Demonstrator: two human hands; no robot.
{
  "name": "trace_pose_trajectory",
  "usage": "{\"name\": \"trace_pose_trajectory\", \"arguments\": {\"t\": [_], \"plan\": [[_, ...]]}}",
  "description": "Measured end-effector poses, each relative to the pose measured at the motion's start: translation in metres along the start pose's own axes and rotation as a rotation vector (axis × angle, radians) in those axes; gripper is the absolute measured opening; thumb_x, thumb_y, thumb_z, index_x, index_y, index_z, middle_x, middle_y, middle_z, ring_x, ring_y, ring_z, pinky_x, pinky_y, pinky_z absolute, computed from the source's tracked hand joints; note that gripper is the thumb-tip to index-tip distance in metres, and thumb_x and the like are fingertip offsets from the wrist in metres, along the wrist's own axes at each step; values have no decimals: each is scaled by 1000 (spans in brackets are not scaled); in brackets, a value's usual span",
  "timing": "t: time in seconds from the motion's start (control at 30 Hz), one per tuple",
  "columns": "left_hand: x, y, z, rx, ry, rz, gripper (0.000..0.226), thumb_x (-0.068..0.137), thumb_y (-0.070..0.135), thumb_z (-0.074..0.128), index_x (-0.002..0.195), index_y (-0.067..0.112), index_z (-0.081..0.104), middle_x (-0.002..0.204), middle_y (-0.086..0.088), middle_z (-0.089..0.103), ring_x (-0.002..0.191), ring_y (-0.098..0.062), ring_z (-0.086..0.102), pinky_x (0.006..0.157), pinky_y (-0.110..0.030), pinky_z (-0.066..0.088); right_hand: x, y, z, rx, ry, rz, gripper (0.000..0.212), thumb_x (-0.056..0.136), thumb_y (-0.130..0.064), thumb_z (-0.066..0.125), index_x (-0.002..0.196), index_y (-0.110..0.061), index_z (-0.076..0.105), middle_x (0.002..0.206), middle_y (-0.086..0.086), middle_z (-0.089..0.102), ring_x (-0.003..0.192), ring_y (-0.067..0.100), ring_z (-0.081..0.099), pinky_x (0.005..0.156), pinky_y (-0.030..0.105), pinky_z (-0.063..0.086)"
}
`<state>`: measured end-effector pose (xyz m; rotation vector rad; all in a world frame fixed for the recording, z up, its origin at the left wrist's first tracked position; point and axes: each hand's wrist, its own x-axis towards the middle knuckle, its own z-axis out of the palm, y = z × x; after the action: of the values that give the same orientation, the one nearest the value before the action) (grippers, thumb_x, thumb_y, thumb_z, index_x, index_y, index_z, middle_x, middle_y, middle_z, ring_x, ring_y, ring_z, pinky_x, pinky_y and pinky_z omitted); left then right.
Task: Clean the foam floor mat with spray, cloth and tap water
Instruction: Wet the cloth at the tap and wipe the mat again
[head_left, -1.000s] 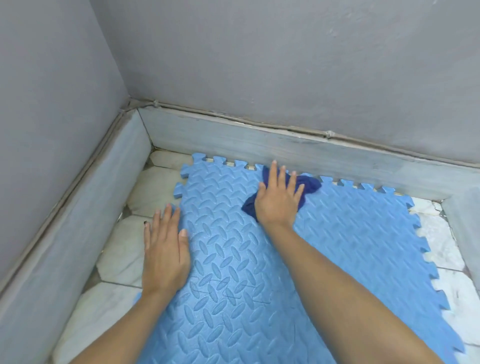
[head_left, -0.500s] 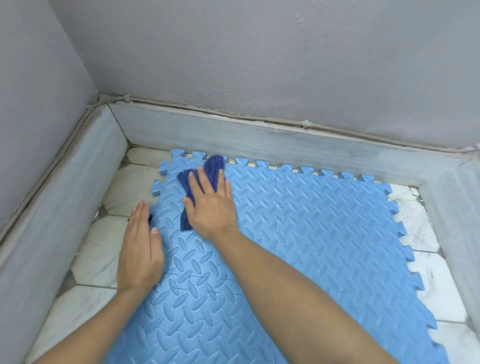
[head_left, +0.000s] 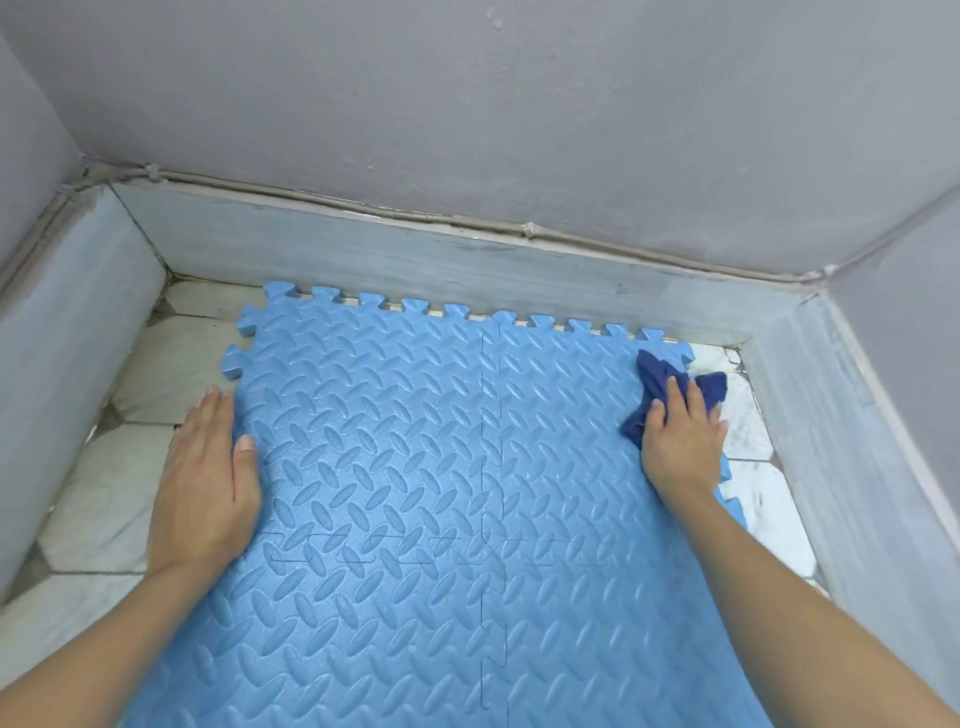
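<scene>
A light blue foam floor mat (head_left: 415, 467) of interlocking tiles with a raised tread pattern covers most of the floor. My left hand (head_left: 205, 483) lies flat, fingers together, on the mat's left edge, half on the mat and half over the floor tiles. My right hand (head_left: 683, 436) presses a dark blue cloth (head_left: 662, 379) onto the mat's far right corner. The cloth sticks out beyond my fingers, partly over the floor. No spray bottle or tap is in view.
White marble floor tiles (head_left: 119, 478) show on the left and along the right (head_left: 753, 431) of the mat. A grey skirting ledge (head_left: 467, 270) and grey walls close the floor in at the back and on both sides.
My right hand swept the cloth from the mat's far middle to the far left, then across to the far right corner. My left hand stayed flat on the left edge.
</scene>
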<state>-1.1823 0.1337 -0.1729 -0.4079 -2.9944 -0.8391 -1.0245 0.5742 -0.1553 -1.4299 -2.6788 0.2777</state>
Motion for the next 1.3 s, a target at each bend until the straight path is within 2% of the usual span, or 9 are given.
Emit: {"name": "trace_pose_trajectory", "arguments": {"t": [0.1, 0.3, 0.43, 0.53, 0.7, 0.83, 1.0, 1.17, 1.3], "plan": [[1, -2, 2, 32, 2, 12, 69, 94, 37, 18, 150, -2, 26, 158, -20, 26, 148, -30, 23, 122, -39, 14, -48, -27, 8, 42, -5, -116, 53, 102, -38, 27, 149, -17, 38, 155, 9, 36, 144, 43, 20, 119, 55, 13], [2, 4, -3, 217, 22, 51, 59, 96, 31, 22, 138, -5, 44, 146, -26, 43, 135, -42, 39, 113, -52, 27, -243, -134, 24, 89, -196, -671, 55, 100, -44, 32, 151, -23, 34, 155, 2, 36, 148, 38, 17, 120, 53, 16], [-5, 10, -12, 294, -14, 34, 55, 94, 31, 30, 134, -2, 48, 134, -28, 47, 119, -45, 47, 103, -54, 34, -307, -136, 26, 13, -267, -985, 53, 99, -47, 37, 148, -28, 37, 154, -1, 39, 146, 35, 24, 119, 49, 21], [-6, 4, -16, 355, -109, 60, 61, 95, 38, 31, 139, -4, 43, 135, -30, 44, 119, -46, 46, 103, -55, 31, -281, -93, 17, -2, -220, -879, 55, 98, -50, 38, 148, -28, 40, 155, -1, 38, 143, 34, 32, 117, 51, 26], [-28, -6, -40, 357, -249, 126, 61, 98, 42, 46, 142, 0, 39, 144, -29, 37, 129, -45, 40, 109, -52, 29, -220, 14, -10, -59, -119, -402, 61, 98, -52, 27, 151, -22, 34, 158, 7, 30, 141, 43, 28, 117, 55, 19], [-64, -21, -57, 331, -438, 215, 74, 99, 50, 39, 154, 4, 21, 161, -22, 15, 148, -36, 19, 120, -47, 18, -221, 18, -12, 57, -82, -196, 57, 99, -38, 35, 148, -11, 38, 153, 16, 35, 144, 48, 15, 119, 57, 10], [-67, -16, -59, 307, -644, 109, 88, 96, 57, 38, 156, 12, -7, 163, -11, -18, 151, -27, -11, 123, -41, 1, -290, -77, 4, 125, -93, -621, 47, 96, -20, 42, 136, 3, 51, 137, 19, 52, 133, 38, 39, 117, 55, 21], [-70, -6, -52, 452, -608, 89, 86, 98, 57, 29, 155, 4, -7, 163, -16, -15, 152, -29, -9, 122, -44, 3, -403, -114, 25, 6, -394, -1208, 53, 98, -42, 36, 144, -17, 45, 146, 11, 47, 141, 44, 29, 118, 53, 21], [-91, 8, -40, 373, -494, 57, 67, 105, 35, 26, 153, -4, 0, 163, -21, -8, 151, -33, -5, 122, -47, 5, -404, -68, 19, -1, -247, -1188, 47, 101, -44, 39, 144, -26, 46, 148, 4, 47, 142, 38, 33, 119, 48, 21]]}}
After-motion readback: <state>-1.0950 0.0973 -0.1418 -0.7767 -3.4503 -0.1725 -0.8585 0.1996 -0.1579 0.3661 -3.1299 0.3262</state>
